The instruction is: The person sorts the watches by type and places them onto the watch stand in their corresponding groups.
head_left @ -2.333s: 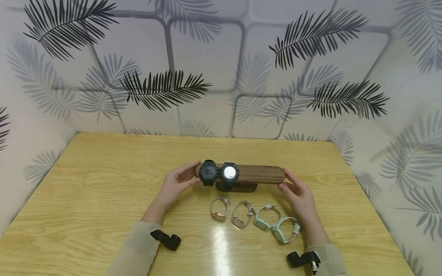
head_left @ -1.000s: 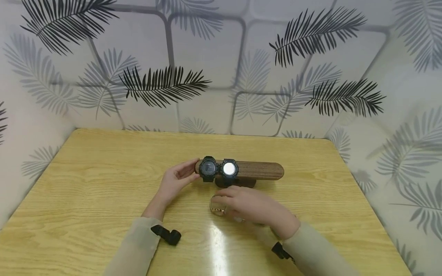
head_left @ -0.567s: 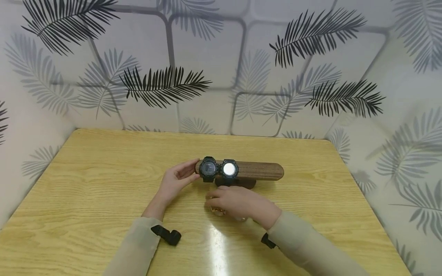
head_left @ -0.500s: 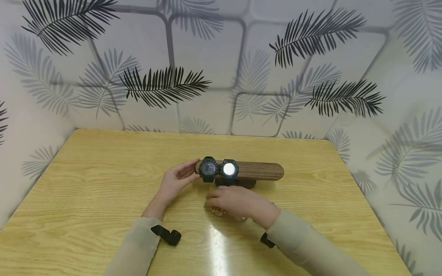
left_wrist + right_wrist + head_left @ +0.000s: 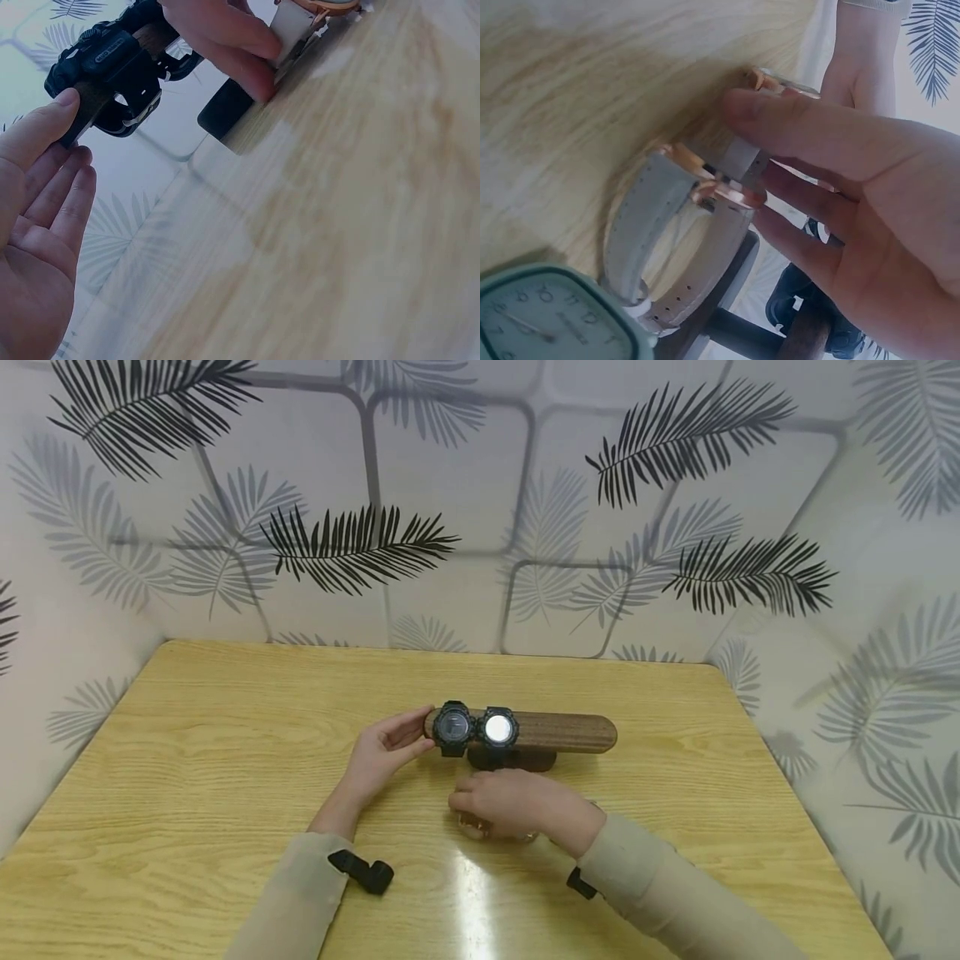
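Rose-gold watch [image 5: 330,7], brown stand [image 5: 566,732], leaf-patterned wall [image 5: 450,477]

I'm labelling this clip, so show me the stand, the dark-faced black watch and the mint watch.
Stand [image 5: 566,732], head view: the bare part of its wooden bar.
Dark-faced black watch [image 5: 453,726], head view: its dial.
Mint watch [image 5: 555,324], right wrist view: its dial, partly cut off by the frame.

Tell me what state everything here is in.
Wooden stand: upright on the table
Left black watch: looped round the stand, display dark
Right black watch: looped round the stand, face glaring white
Rose-gold watch: pinched, clasp hidden
White-strapped watch: strap closed in a loop
Mint watch: dial showing, partly out of frame
Left grip: pinches the stand's end
Right grip: pinches the rose-gold watch
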`<control>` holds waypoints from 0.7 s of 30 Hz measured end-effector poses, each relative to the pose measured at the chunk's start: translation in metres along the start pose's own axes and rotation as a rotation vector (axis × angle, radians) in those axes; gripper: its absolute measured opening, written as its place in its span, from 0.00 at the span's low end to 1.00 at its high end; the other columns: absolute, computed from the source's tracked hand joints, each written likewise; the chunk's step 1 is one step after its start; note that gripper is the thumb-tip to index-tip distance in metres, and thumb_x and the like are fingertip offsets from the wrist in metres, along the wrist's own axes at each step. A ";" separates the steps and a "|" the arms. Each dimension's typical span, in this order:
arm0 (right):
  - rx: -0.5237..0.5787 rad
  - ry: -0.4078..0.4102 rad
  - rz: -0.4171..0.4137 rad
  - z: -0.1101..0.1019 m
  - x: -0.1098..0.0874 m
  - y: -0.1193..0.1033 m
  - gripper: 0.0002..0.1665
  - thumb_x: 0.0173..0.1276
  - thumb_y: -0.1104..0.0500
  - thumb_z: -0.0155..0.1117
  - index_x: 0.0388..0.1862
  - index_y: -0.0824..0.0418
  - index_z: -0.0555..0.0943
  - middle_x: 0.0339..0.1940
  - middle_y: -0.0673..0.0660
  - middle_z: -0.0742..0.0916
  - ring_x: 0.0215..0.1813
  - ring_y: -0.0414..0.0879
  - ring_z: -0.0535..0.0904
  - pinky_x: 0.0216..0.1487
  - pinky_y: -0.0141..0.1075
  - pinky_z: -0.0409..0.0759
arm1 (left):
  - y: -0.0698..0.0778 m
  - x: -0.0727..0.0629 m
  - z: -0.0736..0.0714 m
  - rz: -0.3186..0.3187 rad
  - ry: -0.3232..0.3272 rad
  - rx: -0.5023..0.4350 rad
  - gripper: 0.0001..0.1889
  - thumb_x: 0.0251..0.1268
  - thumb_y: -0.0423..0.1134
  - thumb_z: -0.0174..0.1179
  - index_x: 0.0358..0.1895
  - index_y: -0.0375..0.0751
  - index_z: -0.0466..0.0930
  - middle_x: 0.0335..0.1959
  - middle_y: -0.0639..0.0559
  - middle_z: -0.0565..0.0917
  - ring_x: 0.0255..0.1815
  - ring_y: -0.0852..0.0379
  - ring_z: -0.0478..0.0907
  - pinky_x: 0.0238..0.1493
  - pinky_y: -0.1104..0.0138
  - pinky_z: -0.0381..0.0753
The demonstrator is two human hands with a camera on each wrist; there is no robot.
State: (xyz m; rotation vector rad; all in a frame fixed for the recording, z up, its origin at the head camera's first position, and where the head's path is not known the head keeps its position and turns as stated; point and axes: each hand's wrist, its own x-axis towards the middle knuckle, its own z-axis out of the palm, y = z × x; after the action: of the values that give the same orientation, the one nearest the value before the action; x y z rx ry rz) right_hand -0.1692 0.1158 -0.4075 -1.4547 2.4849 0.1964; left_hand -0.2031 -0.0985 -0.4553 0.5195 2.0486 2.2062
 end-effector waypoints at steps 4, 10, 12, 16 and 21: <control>0.016 0.037 -0.054 0.003 -0.002 0.000 0.18 0.62 0.56 0.69 0.51 0.50 0.79 0.43 0.46 0.81 0.45 0.38 0.75 0.49 0.29 0.77 | 0.000 0.000 0.001 0.002 0.003 0.005 0.26 0.61 0.27 0.63 0.64 0.31 0.71 0.64 0.40 0.72 0.64 0.48 0.70 0.60 0.65 0.73; 0.015 0.099 -0.093 0.007 -0.006 0.001 0.19 0.59 0.54 0.71 0.50 0.49 0.80 0.43 0.46 0.81 0.45 0.38 0.74 0.47 0.27 0.76 | 0.000 0.000 0.002 0.001 0.006 0.006 0.26 0.61 0.26 0.63 0.63 0.31 0.72 0.64 0.39 0.72 0.64 0.48 0.70 0.60 0.66 0.73; 0.032 0.131 -0.100 0.008 -0.008 0.002 0.19 0.59 0.54 0.71 0.50 0.50 0.80 0.43 0.46 0.80 0.44 0.38 0.74 0.47 0.27 0.76 | -0.001 0.001 0.002 -0.002 0.007 -0.001 0.25 0.61 0.26 0.63 0.63 0.30 0.72 0.63 0.39 0.73 0.64 0.48 0.70 0.60 0.66 0.74; 0.080 0.216 -0.105 0.008 -0.016 0.004 0.23 0.57 0.54 0.73 0.52 0.53 0.79 0.45 0.47 0.80 0.45 0.38 0.74 0.49 0.26 0.76 | -0.004 0.002 0.002 -0.002 0.008 -0.003 0.26 0.61 0.26 0.63 0.63 0.30 0.72 0.63 0.38 0.72 0.64 0.47 0.70 0.59 0.67 0.74; 0.190 0.333 -0.126 0.004 -0.025 0.008 0.26 0.58 0.55 0.74 0.55 0.57 0.77 0.52 0.50 0.79 0.53 0.42 0.74 0.57 0.28 0.74 | -0.020 0.005 -0.003 -0.004 0.017 0.008 0.26 0.61 0.30 0.65 0.64 0.37 0.73 0.63 0.43 0.73 0.63 0.51 0.71 0.58 0.67 0.75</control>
State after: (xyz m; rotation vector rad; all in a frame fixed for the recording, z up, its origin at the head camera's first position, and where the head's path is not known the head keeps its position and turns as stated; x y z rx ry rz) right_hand -0.1639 0.1417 -0.4045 -1.6673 2.5596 -0.3227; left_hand -0.2121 -0.0979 -0.4745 0.4983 2.0659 2.2088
